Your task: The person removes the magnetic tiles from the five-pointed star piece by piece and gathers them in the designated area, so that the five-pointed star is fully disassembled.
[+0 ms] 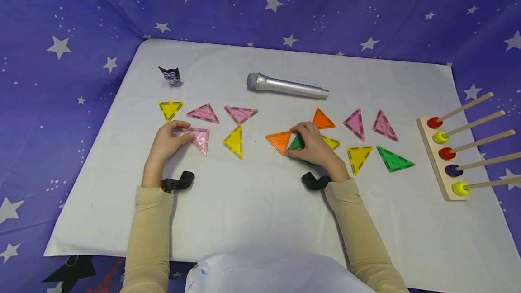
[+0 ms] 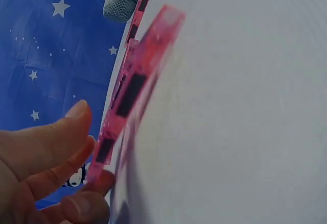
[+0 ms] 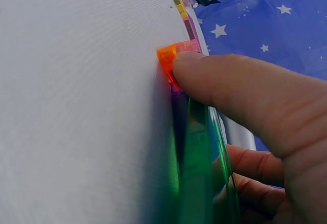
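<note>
My left hand pinches a translucent pink triangular magnetic tile by its left corner; in the left wrist view the tile is seen nearly edge-on. Near the table's middle, my right hand grips an orange triangular magnetic tile at its right side, thumb at the lower corner and fingers at the upper one. A green triangular tile lies partly hidden under the right hand. Beyond that hand are another orange tile and a yellow one. A yellow tile lies between both hands.
Pink tiles and a yellow tile lie past the left hand. More pink, yellow and green tiles lie to the right. Behind are a silver microphone and a small figurine. A pegged wooden board stands far right.
</note>
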Motion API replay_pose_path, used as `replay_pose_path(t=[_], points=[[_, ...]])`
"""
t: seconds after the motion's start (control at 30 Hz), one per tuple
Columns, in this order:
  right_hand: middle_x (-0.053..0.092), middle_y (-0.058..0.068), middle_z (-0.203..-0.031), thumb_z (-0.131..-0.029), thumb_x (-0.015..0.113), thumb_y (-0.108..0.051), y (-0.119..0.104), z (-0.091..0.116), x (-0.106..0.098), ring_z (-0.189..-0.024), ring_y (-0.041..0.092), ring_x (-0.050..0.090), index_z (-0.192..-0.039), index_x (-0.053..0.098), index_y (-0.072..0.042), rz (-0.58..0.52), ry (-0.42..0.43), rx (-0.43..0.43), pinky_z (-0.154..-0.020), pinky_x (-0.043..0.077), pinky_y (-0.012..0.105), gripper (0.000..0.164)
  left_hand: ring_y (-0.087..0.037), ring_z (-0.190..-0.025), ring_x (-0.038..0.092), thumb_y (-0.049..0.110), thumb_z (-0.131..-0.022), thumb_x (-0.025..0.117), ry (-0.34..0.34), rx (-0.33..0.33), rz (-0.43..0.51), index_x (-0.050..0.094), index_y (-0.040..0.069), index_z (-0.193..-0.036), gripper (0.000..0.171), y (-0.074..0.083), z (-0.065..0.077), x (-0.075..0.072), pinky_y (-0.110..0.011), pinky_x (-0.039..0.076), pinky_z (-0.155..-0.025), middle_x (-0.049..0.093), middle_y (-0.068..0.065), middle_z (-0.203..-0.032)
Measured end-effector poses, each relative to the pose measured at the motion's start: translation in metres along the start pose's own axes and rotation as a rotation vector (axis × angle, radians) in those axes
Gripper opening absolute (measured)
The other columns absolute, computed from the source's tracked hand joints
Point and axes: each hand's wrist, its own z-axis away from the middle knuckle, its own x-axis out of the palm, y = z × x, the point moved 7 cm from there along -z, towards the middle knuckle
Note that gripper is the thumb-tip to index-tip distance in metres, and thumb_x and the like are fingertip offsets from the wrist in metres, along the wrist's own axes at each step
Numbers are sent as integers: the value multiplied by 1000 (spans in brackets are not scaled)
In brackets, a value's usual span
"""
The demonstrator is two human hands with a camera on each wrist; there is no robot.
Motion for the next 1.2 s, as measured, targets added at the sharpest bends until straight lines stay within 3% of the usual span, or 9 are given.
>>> replay_pose_path(t=[0.17,0.3,0.43,0.53,0.7,0.8,0.9,1.03,1.2], points=[[36,13,-126,-74,72,-37,0,0,0,-109,27,32,-122,49,-6,1,2,-5,-81,38,42,62,-37,-106,43,14,-83,66,45,59,-74,62,-5,-104,29,15,1,0,-46,30,-90,52,-24,-111],[36,13,-126,-74,72,-37,1,0,1,-109,27,32,-123,49,-6,0,1,-1,-82,38,41,62,-40,-113,41,16,-83,66,71,34,-106,62,-4,-99,26,25,3,1,-49,26,-96,54,-24,-111],[37,13,-126,-74,72,-38,1,-1,2,-110,27,32,-122,49,-6,-3,-3,2,-83,38,41,62,-40,-111,44,19,-84,64,82,-26,-133,62,-2,-100,27,28,4,2,-48,31,-93,57,-22,-111],[37,13,-126,-74,72,-38,1,-1,2,-110,27,32,-122,49,-6,-4,-5,0,-83,37,41,62,-36,-94,51,21,-84,65,73,-10,-121,61,0,-104,29,34,5,7,-43,40,-77,58,-21,-110],[36,14,-126,-74,72,-37,0,0,0,-110,27,32,-122,48,-6,-7,-6,-3,-83,37,42,62,-23,-59,49,19,-81,69,-137,214,-17,56,5,-118,41,68,4,47,-31,41,-52,58,-16,-109],[35,14,-127,-74,72,-37,1,0,-1,-111,28,31,-123,48,-5,-4,-7,-2,-85,37,43,63,-18,-59,46,18,-79,71,-284,372,18,52,7,-123,49,96,5,84,-29,41,-54,53,-12,-118],[35,13,-126,-74,72,-38,2,-1,-1,-112,27,31,-123,48,-6,6,-7,1,-87,36,43,63,-15,-62,44,18,-78,73,-353,470,3,49,7,-126,55,117,4,117,-28,39,-58,52,-13,-116],[36,13,-125,-74,72,-38,2,-1,-1,-112,28,32,-122,49,-6,15,-2,-2,-89,36,44,62,-17,-69,48,18,-76,74,-404,503,-79,48,5,-126,59,133,-1,147,-29,41,-66,51,-12,-112],[37,15,-125,-74,73,-37,-1,0,-1,-111,29,32,-121,49,-5,13,7,-14,-88,36,45,62,-21,-93,49,20,-76,75,-419,432,-245,55,6,-121,52,134,-8,163,-33,40,-84,50,-10,-108]])
